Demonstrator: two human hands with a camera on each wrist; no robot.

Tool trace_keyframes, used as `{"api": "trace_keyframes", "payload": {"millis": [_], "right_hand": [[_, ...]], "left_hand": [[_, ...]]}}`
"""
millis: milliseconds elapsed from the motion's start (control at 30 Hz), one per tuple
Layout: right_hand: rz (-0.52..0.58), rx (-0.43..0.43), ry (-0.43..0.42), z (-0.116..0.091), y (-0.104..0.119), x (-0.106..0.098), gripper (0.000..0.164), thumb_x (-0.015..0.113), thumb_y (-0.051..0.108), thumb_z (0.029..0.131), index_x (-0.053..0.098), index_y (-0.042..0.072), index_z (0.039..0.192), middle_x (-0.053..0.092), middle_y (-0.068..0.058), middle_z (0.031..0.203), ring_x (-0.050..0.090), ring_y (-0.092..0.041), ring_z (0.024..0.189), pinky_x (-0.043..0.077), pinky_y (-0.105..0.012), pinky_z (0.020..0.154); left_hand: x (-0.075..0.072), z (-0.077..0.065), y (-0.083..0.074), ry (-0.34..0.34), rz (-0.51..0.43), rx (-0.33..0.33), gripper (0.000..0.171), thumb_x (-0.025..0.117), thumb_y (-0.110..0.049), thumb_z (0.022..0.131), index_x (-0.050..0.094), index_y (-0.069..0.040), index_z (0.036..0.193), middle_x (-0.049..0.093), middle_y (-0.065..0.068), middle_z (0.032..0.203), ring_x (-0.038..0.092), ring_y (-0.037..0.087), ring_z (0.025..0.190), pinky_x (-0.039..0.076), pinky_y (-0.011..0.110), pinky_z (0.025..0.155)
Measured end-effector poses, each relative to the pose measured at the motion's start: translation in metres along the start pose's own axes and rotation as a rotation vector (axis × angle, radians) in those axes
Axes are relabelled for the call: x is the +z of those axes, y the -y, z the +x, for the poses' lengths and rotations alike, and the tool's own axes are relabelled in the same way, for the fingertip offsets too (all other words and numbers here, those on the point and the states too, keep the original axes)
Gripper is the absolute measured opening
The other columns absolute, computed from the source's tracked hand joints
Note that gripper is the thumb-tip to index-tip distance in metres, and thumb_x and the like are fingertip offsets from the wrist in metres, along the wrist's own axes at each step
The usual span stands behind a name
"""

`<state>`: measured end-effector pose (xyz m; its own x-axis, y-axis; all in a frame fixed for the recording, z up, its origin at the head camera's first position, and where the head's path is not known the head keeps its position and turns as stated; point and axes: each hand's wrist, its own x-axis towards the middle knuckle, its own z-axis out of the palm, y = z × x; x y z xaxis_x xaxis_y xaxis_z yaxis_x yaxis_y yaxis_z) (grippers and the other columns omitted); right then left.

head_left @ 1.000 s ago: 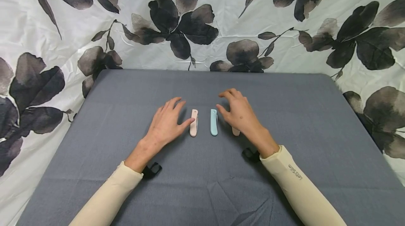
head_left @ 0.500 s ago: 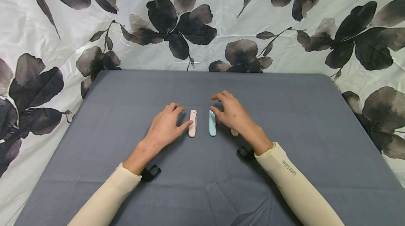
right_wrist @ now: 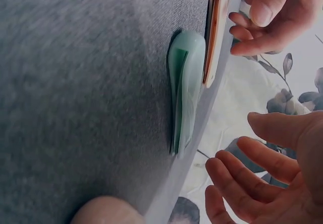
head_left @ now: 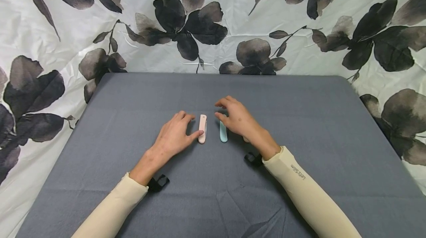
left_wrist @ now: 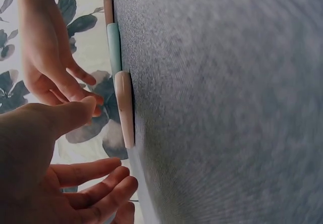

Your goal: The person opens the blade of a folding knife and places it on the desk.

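Observation:
Three small folding knives lie side by side on the grey cloth. The pale pink folding knife (head_left: 202, 129) is at the left and the light teal folding knife (head_left: 223, 133) in the middle; a slot along its side shows in the right wrist view. A beige-pink folding knife (head_left: 246, 140) is mostly hidden under my right hand. My left hand (head_left: 173, 134) hovers beside the pale pink knife, its thumb reaching over it in the head view. My right hand (head_left: 240, 119) is held above the teal knife, covering its far end. Both hands hold nothing, fingers loosely bent.
The grey cloth-covered table (head_left: 213, 193) has creases near its front. Behind it hangs a white curtain (head_left: 139, 56) with dark flowers. Black straps (head_left: 158, 183) sit at both wrists.
My right hand has moved left, from the right of the teal knife to over its far end. My left hand's fingers have drawn slightly nearer. The knives have stayed in place.

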<state>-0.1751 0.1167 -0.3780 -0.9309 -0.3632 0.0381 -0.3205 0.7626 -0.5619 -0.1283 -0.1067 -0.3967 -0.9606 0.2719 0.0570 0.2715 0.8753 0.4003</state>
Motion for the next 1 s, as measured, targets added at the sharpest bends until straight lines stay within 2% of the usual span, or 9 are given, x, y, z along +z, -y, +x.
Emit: {"api": "trace_keyframes", "payload": {"millis": [567,1000], "right_hand": [[-0.032,-0.047,0.028,0.005,0.006,0.011,0.035,0.070,0.019,0.101,0.068,0.006,0.132,0.067,-0.012,0.127,0.066,-0.030,0.116,0.056,-0.045,0.096],[0.006,-0.034,0.082,0.013,0.010,0.013,0.034,0.069,0.018,0.101,0.068,0.007,0.133,0.066,-0.012,0.127,0.066,-0.030,0.117,0.056,-0.044,0.097]], "left_hand": [[0.003,-0.005,-0.004,0.067,0.006,-0.027,0.063,0.078,-0.050,0.091,0.065,-0.007,0.135,0.060,0.007,0.103,0.053,0.018,0.077,0.048,0.035,0.067],[0.003,-0.006,-0.006,0.078,0.010,-0.014,0.066,0.080,-0.052,0.088,0.065,-0.006,0.134,0.061,0.008,0.106,0.056,0.019,0.081,0.053,0.038,0.073]]}}
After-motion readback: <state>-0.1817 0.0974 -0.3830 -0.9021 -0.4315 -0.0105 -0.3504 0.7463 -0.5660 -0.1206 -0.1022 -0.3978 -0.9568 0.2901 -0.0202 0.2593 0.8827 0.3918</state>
